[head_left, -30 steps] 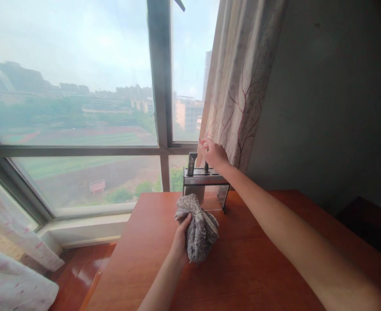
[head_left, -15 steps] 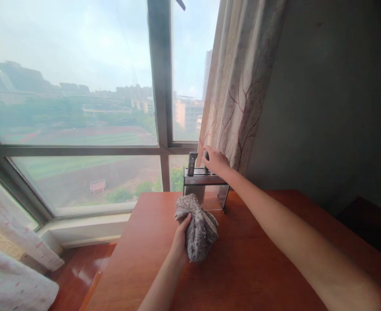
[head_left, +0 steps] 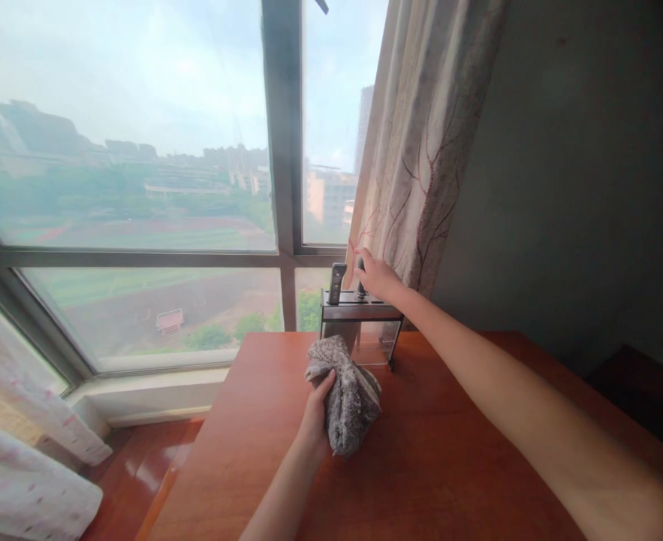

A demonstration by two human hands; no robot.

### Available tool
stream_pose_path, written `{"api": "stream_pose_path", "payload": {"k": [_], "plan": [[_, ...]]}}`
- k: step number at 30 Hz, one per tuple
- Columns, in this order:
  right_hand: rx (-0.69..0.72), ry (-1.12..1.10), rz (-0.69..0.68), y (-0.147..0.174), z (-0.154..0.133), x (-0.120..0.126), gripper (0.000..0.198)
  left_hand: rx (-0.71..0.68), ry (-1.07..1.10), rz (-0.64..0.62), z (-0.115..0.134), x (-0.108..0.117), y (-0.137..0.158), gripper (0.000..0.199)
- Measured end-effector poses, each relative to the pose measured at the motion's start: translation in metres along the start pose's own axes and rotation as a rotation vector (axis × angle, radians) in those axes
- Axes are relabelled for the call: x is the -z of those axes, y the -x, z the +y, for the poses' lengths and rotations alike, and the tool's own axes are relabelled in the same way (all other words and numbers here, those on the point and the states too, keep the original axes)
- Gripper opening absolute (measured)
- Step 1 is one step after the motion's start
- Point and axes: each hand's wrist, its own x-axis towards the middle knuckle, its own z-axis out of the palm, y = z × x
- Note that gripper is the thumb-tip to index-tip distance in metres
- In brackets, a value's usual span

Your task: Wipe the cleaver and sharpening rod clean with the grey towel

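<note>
My left hand (head_left: pixel 317 409) grips a bunched grey fluffy cloth (head_left: pixel 351 406), thumb on its near side, in front of a knife holder (head_left: pixel 348 309). The holder has a dark slotted top and clear sides, and stands at the table's far edge. My right hand (head_left: pixel 379 276) reaches over it, fingers closed around the upright dark handle of a knife (head_left: pixel 361 285). That blade sits down in the slot, its lower part hidden by the cloth. A second knife with a flat black riveted handle (head_left: pixel 336 283) stands in the left slot.
The reddish-brown wooden table (head_left: pixel 241 451) spreads below my arms. Behind it are a large framed window (head_left: pixel 287 150) and a patterned curtain (head_left: pixel 421 150) close to my right hand. Another curtain (head_left: pixel 27 466) hangs at lower left, and a dark wall (head_left: pixel 562 188) stands at right.
My right hand has shifted very slightly at the knife handle, and more of the handle shows now. The left hand and the cloth stay almost the same. The view has moved a little.
</note>
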Motion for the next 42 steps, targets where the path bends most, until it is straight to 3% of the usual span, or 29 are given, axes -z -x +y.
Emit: {"api": "stream_pose_path", "payload": {"k": [15, 20, 24, 28, 32, 36, 39, 42], "plan": [[0.067, -0.093, 0.351, -0.047, 0.006, 0.092, 0.045, -0.035, -0.026, -0.017, -0.001, 0.001, -0.002, 0.046], [0.087, -0.129, 0.327, -0.049, 0.009, 0.107, 0.043, -0.038, -0.022, 0.020, -0.001, 0.001, -0.003, 0.047], [0.075, -0.194, 0.383, -0.054, 0.010, 0.115, 0.045, -0.022, -0.017, -0.013, -0.001, 0.001, -0.002, 0.047], [0.166, -0.252, 0.433, -0.053, 0.011, 0.130, 0.048, -0.014, -0.011, -0.001, 0.000, 0.000, 0.000, 0.045], [0.269, -0.326, 0.460, -0.036, 0.010, 0.143, 0.046, -0.005, -0.011, -0.001, 0.000, -0.001, 0.002, 0.042], [0.292, -0.423, 0.446, 0.004, 0.003, 0.144, 0.045, -0.028, -0.005, -0.021, 0.002, -0.001, 0.002, 0.041], [0.231, -0.501, 0.372, 0.041, -0.001, 0.130, 0.044, -0.040, 0.005, -0.027, 0.004, -0.002, 0.003, 0.040], [0.168, -0.673, 0.193, 0.075, 0.000, 0.102, 0.042, -0.025, 0.007, -0.043, 0.005, -0.002, 0.005, 0.041]]}}
